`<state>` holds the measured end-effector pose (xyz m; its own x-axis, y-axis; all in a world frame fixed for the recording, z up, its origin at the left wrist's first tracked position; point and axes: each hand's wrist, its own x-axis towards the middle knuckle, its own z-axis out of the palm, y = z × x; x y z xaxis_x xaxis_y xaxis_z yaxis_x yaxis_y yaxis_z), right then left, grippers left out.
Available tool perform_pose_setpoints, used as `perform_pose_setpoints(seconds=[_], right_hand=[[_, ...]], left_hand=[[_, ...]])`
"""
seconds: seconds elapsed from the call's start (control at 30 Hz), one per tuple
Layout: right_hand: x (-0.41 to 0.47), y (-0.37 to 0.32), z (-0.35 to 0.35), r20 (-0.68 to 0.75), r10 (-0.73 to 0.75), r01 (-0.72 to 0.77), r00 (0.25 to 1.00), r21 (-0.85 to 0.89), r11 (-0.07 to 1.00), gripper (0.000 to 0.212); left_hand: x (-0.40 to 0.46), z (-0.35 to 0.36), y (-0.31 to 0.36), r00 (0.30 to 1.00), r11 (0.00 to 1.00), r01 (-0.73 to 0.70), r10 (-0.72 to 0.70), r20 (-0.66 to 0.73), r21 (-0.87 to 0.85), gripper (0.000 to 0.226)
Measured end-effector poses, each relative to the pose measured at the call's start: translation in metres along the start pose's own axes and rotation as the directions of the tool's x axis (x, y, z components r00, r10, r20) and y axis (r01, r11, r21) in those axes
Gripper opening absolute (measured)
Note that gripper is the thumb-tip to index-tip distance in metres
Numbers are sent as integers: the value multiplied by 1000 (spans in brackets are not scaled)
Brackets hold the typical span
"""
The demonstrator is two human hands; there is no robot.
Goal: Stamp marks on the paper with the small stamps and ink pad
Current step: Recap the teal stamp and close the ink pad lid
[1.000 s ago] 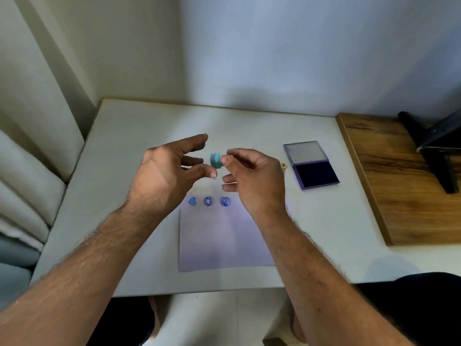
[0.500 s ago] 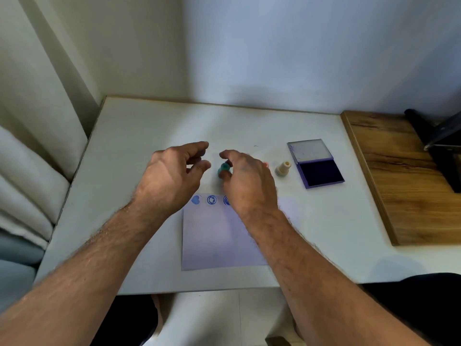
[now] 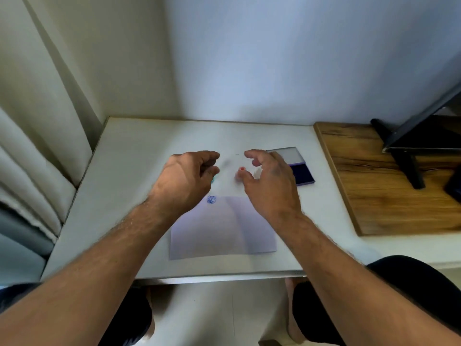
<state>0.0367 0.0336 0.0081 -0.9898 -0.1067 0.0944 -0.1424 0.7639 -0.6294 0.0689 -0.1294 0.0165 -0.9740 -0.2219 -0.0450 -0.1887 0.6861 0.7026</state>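
Observation:
A pale sheet of paper (image 3: 224,228) lies on the white table (image 3: 139,151); one blue round mark (image 3: 211,199) shows at its top left, the others hidden by my arms. My left hand (image 3: 187,178) hovers beyond the paper with loosely curled fingers that hold nothing. A teal stamp (image 3: 213,180) peeks out just under its fingertips. My right hand (image 3: 269,183) is spread in a loose claw, its thumb tip right beside a small pink-red stamp (image 3: 242,169); the blur hides whether they touch. The open ink pad (image 3: 303,174), lid folded back, lies behind my right hand.
A wooden board (image 3: 374,186) adjoins the table on the right, carrying a black stand (image 3: 409,168). A white wall rises behind the table and pale curtains (image 3: 32,176) hang at the left. My dark-clothed knees are below the front edge.
My right hand let go of the teal stamp near the paper's top edge and moved right toward the pink-red stamp. My left hand sank lower, over the teal stamp. The camera tilted.

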Motion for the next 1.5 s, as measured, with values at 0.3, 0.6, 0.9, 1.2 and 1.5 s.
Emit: perform_pose_setpoints(seconds=[0.3, 0.6, 0.9, 1.2, 1.5], right_hand=[[-7, 43, -49, 17, 116, -116, 993, 3, 993, 50], [22, 109, -34, 37, 275, -275, 961, -3, 961, 85], [49, 132, -23, 127, 347, -351, 929, 13, 936, 108], [49, 138, -13, 99, 294, -293, 951, -23, 956, 111], [49, 137, -11, 89, 291, -287, 953, -49, 957, 100]], left_hand=[[-19, 21, 44, 997, 999, -50, 50, 50, -3, 34], [14, 55, 80, 996, 995, -69, 72, 50, -66, 29], [116, 110, 93, 982, 981, -116, 90, 164, 156, 28], [147, 140, 77, 963, 879, -177, 62, 262, 442, 48], [149, 145, 81, 967, 867, -170, 56, 248, 468, 52]])
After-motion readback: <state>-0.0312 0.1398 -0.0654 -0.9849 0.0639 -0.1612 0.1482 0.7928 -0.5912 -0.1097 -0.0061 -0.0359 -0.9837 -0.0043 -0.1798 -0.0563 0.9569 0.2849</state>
